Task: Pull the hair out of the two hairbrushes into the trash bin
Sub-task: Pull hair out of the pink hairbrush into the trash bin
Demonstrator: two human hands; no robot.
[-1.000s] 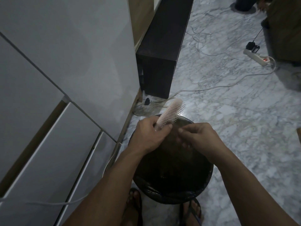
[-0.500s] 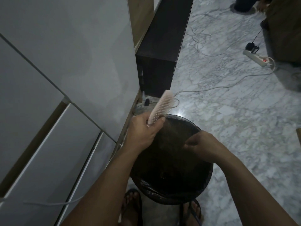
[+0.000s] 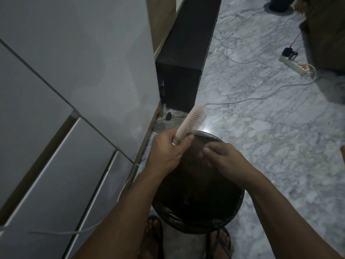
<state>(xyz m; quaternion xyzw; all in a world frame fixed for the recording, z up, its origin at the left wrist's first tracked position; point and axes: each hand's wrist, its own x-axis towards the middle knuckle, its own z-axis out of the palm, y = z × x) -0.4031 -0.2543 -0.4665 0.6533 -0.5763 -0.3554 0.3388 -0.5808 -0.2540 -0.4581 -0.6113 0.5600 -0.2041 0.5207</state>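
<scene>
Hairbrush, pale pink, bristled: gripped by its handle in left hand, fingers curled round it, head tilted up and away over far rim of trash bin. Right hand: over bin mouth, thumb pressed to fingertips in a pinch; pinched item too fine to tell. Bin: black-lined, on marble floor, beside white cabinet. Power strip: far right, well apart.

One pink hairbrush in my left hand, my two hands counting the right hand, one black-lined trash bin, one power strip, my two sandalled feet.
</scene>
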